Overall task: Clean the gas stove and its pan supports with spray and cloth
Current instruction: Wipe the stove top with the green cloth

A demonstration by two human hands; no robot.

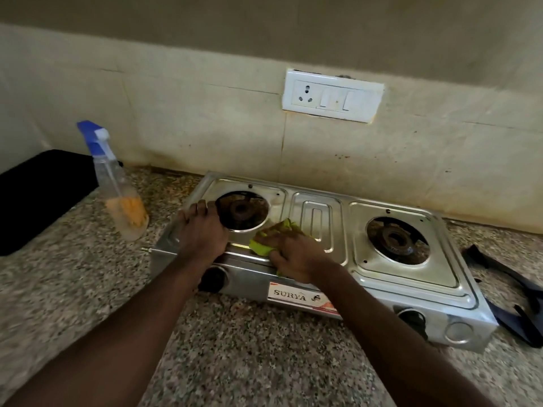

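A two-burner steel gas stove (317,218) sits on the granite counter, its pan supports taken off. My left hand (201,230) lies flat on the stove's left front corner beside the left burner (242,211), fingers spread. My right hand (296,255) presses a green cloth (264,245) onto the stove top just in front of that burner. The right burner (396,239) is uncovered. A clear spray bottle (117,183) with a blue trigger and orange liquid stands on the counter left of the stove. Black pan supports (511,292) lie to the right of the stove.
A black flat object (41,195) lies at the counter's far left. A white socket and switch plate (332,96) is on the tiled wall behind the stove. The speckled granite counter (249,348) stretches in front of the stove.
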